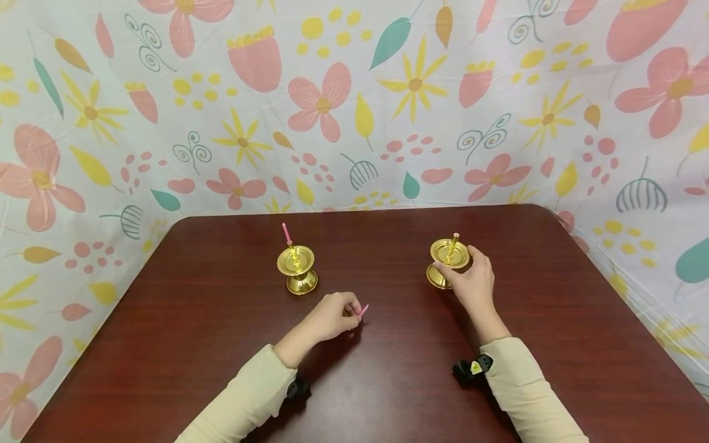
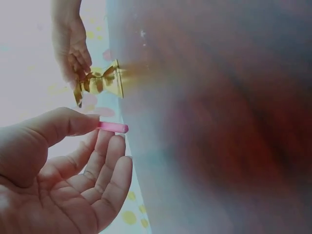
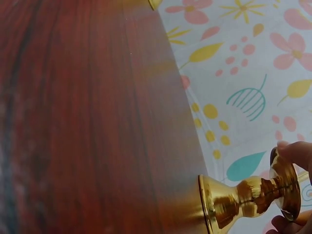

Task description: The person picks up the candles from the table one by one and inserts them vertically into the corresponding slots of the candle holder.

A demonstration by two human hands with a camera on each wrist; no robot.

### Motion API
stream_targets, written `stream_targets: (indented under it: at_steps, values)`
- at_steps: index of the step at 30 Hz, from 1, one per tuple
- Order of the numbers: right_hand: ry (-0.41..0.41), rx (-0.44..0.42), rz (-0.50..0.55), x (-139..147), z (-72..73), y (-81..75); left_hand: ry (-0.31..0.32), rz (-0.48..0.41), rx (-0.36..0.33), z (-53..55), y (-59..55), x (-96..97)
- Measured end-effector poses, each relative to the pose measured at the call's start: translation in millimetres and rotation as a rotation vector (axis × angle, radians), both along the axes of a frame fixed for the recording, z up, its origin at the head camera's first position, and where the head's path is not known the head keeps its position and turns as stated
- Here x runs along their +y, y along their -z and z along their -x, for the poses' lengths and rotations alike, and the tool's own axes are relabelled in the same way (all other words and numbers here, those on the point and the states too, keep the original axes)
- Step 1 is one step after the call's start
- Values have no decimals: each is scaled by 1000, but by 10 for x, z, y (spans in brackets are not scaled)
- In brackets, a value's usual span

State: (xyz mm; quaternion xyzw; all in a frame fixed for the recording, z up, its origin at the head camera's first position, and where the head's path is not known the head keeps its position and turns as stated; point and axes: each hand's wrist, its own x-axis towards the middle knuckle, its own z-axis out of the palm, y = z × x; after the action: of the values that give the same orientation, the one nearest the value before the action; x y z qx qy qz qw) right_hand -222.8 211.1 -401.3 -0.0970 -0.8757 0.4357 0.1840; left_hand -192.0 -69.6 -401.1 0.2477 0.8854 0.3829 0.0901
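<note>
My left hand pinches a small pink candle between thumb and fingertips, low over the middle of the table; its remaining fingers are loosely bent in the left wrist view. To the right, my right hand holds a golden candle holder by the rim of its dish, thumb on one side and fingers on the other. This holder stands upright, and no candle shows in its central tube. A matching golden candle holder stands at the left with a slim pink candle upright in it, leaning slightly.
Both holders stand toward the back of a dark reddish wooden table. Behind it hangs a white cloth printed with flowers and leaves. A black wrist camera is strapped at the right sleeve, another at the left sleeve.
</note>
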Motion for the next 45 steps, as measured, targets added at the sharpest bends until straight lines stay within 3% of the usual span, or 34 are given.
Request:
stream_targets:
  at_steps: [25, 32, 41, 45]
  values:
    - [-3, -3, 10, 6, -22, -5, -105, -204, 47, 113, -223, 352]
    - [-7, -4, 5, 2, -34, -11, -112, -211, 73, 139, -245, 412]
    - [-7, -5, 1, -2, -39, -25, -114, -187, 155, 225, -450, 561]
    - [-6, -9, 4, -14, -46, -20, -120, -199, 160, 247, -489, 621]
